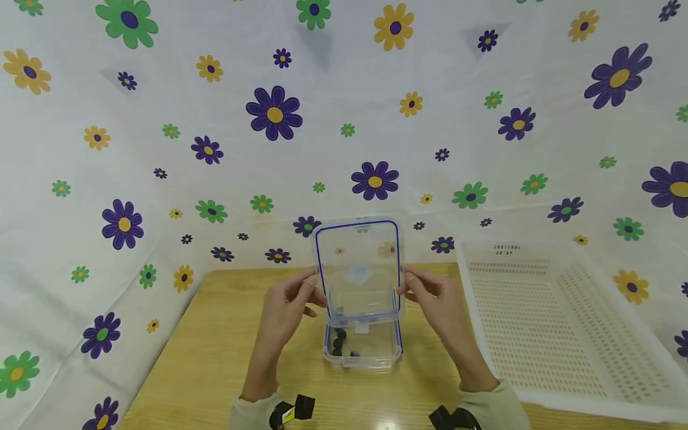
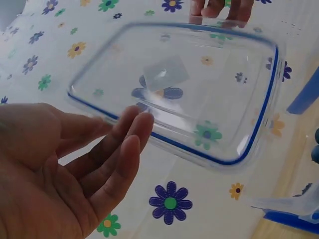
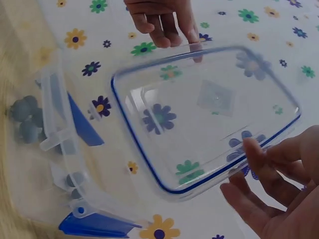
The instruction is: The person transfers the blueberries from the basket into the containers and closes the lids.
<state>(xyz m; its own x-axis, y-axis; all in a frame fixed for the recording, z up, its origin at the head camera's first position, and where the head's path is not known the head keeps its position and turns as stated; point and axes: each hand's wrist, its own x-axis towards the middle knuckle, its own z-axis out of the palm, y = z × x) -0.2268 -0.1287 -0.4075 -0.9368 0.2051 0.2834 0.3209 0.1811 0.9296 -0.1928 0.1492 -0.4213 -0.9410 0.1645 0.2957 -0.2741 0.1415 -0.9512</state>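
Observation:
A clear lid (image 1: 357, 248) with a blue seal stands tilted up over the back of a transparent plastic container (image 1: 371, 362). My left hand (image 1: 287, 307) pinches the lid's left edge between thumb and fingers. On the opposite edge, my right hand (image 1: 435, 298) grips it the same way. Through the container's wall show several small dark round things (image 3: 29, 119), whose kind I cannot tell. Blue side clips (image 3: 94, 224) hang out from the container in the right wrist view. A pale square label (image 2: 167, 72) sits in the middle of the lid.
A large white perforated basket (image 1: 537, 322) stands on the right of the wooden table (image 1: 199, 358). Behind and at the left hangs a white cloth (image 1: 226, 179) printed with flowers. Black wrist straps with cameras (image 1: 292, 412) sit on both forearms.

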